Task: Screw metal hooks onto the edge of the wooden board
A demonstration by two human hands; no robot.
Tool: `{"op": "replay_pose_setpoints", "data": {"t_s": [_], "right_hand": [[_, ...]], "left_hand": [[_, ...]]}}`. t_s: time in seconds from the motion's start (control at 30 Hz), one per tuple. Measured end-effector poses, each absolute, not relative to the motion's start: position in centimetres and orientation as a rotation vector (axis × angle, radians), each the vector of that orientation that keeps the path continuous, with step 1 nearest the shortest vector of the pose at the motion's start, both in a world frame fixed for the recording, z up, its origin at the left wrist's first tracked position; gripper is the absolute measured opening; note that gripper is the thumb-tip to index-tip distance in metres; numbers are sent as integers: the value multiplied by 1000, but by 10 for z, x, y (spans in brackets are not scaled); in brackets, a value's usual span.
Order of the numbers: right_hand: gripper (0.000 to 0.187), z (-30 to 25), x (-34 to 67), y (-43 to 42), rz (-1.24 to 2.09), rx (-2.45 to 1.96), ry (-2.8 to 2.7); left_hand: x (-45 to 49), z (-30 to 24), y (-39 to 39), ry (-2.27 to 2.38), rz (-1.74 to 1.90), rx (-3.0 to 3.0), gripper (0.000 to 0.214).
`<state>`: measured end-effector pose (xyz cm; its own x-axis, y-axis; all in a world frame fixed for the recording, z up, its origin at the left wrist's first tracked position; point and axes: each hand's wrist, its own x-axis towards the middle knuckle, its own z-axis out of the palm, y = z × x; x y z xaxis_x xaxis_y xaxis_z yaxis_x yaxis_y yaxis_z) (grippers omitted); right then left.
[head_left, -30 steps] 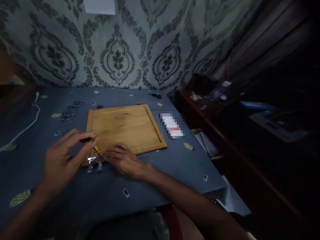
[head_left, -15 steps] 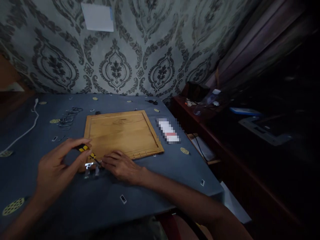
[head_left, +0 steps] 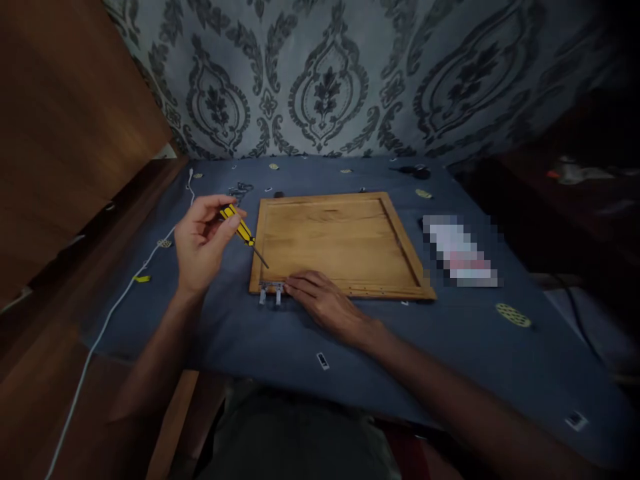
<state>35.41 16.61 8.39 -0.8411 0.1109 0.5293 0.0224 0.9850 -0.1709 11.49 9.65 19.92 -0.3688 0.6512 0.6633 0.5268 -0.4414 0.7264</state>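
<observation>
At the bottom of the frame we see dark clothing [head_left: 295, 433], and beyond it the blue tablecloth [head_left: 280, 347]. Our right hand [head_left: 327, 307] reaches in from the lower right and lies over the near edge of the wooden board [head_left: 327, 240], just below the middle of the frame. Its fingertips meet the right end of a small metal bracket [head_left: 279, 295]; we cannot tell whether they pinch it or only press beside it. The bracket sits at the board's near left corner, its two prongs pointing to the bottom of the frame, past the board's edge.

Our left hand [head_left: 203, 247], left of centre, pinches the yellow handle of a screwdriver [head_left: 241, 229] between thumb and fingers. The screwdriver's long axis slants from upper left to lower right, with the tip pointing down toward the bracket. In the picture the tip stands just above the bracket and apart from it; its height over the wood we cannot judge. The bracket lies below and right of the left-hand grip, so the right hand is nearer to it. The board's long axis runs across the frame.

Farther off, wires [head_left: 241, 192] lie beyond the board's left corner, before the patterned wall [head_left: 327, 87].
</observation>
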Motion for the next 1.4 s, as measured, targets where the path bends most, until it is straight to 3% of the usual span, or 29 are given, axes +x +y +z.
{"op": "replay_pose_setpoints", "data": {"t_s": [0.57, 0.97, 1.4], "right_hand": [[29, 84, 352, 168, 227, -90, -2530], [36, 88, 354, 167, 355, -106, -2552], [35, 87, 355, 167, 257, -102, -2523]], "left_hand": [[144, 185, 96, 1557, 1823, 1801, 26], [146, 178, 88, 1687, 1852, 1801, 23], [135, 178, 84, 1724, 1990, 1690, 24]]}}
